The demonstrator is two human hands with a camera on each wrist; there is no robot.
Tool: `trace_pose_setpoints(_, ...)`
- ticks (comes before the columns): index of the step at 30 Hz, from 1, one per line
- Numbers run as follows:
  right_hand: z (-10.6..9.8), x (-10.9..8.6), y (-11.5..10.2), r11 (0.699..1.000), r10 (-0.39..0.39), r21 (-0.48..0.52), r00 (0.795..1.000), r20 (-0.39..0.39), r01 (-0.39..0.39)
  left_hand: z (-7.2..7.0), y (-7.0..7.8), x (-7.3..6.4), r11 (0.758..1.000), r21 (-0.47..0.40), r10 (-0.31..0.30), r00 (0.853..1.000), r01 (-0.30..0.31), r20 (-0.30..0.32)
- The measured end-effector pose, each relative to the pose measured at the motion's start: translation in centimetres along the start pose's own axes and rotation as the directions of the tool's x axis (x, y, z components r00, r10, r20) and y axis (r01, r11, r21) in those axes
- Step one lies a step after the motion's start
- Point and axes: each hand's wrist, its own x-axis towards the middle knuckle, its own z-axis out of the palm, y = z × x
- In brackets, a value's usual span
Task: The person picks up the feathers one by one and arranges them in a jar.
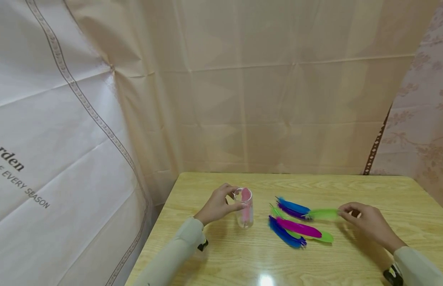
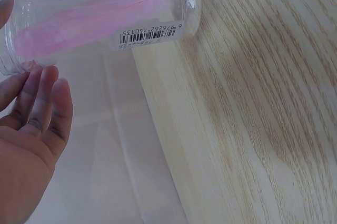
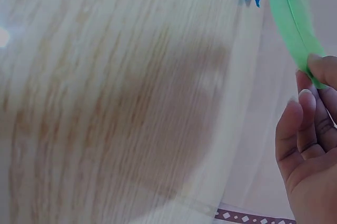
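Note:
A clear plastic jar point(image 1: 245, 214) with a pink feather point(image 2: 89, 23) inside stands on the table, its barcode label point(image 2: 147, 35) visible in the left wrist view. My left hand point(image 1: 218, 204) grips the jar near its rim, thumb on one side and fingers on the other. Between thumb and fingertips my right hand point(image 1: 368, 222) pinches one end of a light green feather point(image 3: 295, 23). That feather's other end points left, toward a loose group holding a magenta feather point(image 1: 299, 227), a blue feather point(image 1: 284, 233), another blue feather point(image 1: 294, 207) and a second green feather point(image 1: 326, 237).
The wood-grain table point(image 1: 221, 258) ends at a far edge close to a beige hanging cloth point(image 1: 264, 119). A white printed cloth point(image 1: 64, 159) hangs along the left side, and a flowered cloth point(image 1: 422, 131) at the right.

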Motion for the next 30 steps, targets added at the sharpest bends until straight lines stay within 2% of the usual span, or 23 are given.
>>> trace_pose_setpoints(16, -0.5, 0.1, -0.9, 0.998, -0.053, 0.018, 0.997, -0.057, 0.054, 0.0, -0.1, -0.1, 1.0, -0.009, 0.007, 1.0, -0.007, -0.002)
trace_pose_setpoints(30, -0.8, 0.3, -1.6, 0.998, -0.052, 0.014, 0.995, -0.08, 0.053, 0.1, -0.1, -0.1, 1.0, -0.003, -0.001, 1.0, 0.001, -0.009)
